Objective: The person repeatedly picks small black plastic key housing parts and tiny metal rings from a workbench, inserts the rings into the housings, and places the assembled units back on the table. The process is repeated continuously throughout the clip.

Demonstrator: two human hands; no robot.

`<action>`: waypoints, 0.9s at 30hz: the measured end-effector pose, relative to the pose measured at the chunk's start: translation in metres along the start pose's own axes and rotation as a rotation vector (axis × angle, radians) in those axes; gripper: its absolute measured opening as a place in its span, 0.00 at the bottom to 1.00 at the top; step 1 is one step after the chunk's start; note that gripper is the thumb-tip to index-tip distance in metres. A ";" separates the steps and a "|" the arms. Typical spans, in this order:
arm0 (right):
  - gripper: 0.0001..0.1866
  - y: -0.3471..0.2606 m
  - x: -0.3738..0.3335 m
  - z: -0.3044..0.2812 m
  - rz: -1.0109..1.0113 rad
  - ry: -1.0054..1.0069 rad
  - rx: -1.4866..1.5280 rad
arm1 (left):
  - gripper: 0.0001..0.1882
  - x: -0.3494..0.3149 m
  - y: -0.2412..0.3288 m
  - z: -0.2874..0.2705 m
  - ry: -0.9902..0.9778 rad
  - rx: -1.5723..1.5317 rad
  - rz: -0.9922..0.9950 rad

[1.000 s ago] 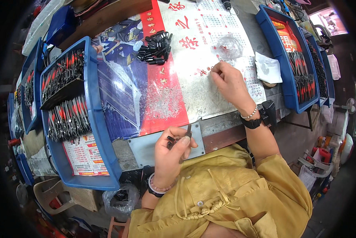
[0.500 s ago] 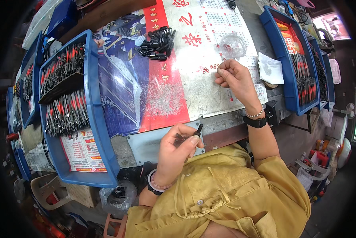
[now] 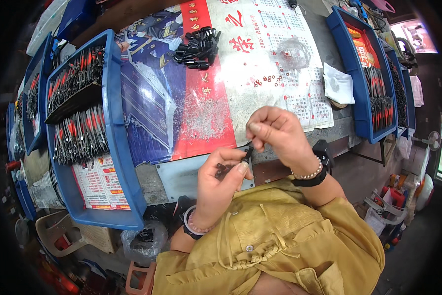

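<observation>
Here's the left hand (image 3: 221, 181), thumb and fingers closed round a slim black piece (image 3: 249, 153) that pokes up at a tilt from the fingertips, with several more small dark pieces (image 3: 223, 170) tucked into the curl of that same grip. And the right hand (image 3: 280, 132) is right there, just above the black piece's upper end, thumb and forefinger pinched tight; whether anything tiny sits in that pinch, I can't tell from here. Straight beyond the right hand, small red rings (image 3: 266, 79) lie scattered over the calendar sheet (image 3: 240, 101), with a crumpled clear plastic item (image 3: 294, 53) farther past them. Beyond the left grip and a touch left, there's a heap of black parts (image 3: 197, 48)! Well left of the grip stands a blue tray (image 3: 116, 147) packed with black-and-red pieces (image 3: 80, 135); off to the right, beyond the pinch, a white sheet (image 3: 338, 84).
</observation>
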State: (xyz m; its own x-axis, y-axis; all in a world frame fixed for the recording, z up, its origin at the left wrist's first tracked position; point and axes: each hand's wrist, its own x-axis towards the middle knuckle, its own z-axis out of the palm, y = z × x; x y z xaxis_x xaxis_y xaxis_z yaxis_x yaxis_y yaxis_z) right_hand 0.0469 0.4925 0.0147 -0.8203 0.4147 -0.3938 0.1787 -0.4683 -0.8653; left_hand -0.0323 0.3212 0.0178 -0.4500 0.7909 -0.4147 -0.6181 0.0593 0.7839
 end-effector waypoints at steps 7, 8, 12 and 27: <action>0.07 -0.003 -0.015 0.018 0.006 -0.050 0.013 | 0.07 -0.003 0.003 -0.002 0.041 0.028 0.058; 0.07 -0.003 -0.016 0.019 -0.009 -0.064 0.016 | 0.07 -0.004 0.003 -0.002 0.038 0.038 0.059; 0.06 0.001 -0.019 0.019 -0.065 -0.091 0.026 | 0.06 -0.007 0.004 -0.003 0.045 0.039 0.052; 0.03 0.007 -0.028 0.022 -0.351 -0.142 -0.166 | 0.09 -0.017 0.000 0.001 0.096 0.103 0.163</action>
State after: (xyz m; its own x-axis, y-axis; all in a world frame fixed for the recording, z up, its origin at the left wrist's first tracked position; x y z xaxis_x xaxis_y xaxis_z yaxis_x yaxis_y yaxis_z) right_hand 0.0593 0.4603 0.0263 -0.9117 0.4098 -0.0292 -0.0496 -0.1801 -0.9824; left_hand -0.0241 0.3087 0.0250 -0.6007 0.7339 -0.3172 -0.4654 0.0015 0.8851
